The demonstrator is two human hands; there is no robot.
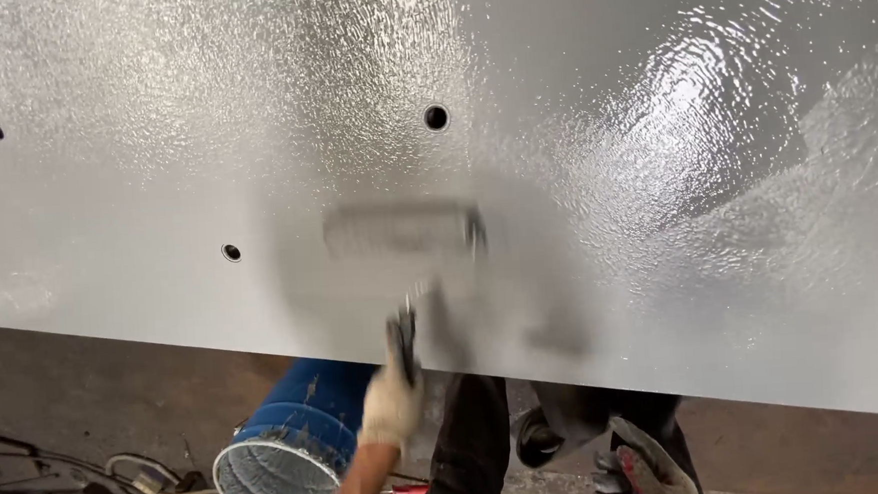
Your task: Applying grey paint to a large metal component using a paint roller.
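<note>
Above the gloved hand (391,405), roller (398,229) meets panel (655,165).

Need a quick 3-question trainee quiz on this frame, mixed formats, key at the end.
1. True or false: the paint roller lies on the grey painted panel.
2. The gloved hand gripping the roller handle is: A) left B) right C) cannot tell
3. Fill in: the blue bucket on the floor stands below the panel's ____ edge.

Key
1. True; the roller is motion-blurred but lies on the wet surface.
2. A; the right hand, also gloved, hangs low at the frame bottom, touching nothing visible.
3. Near (lower) edge.
</note>
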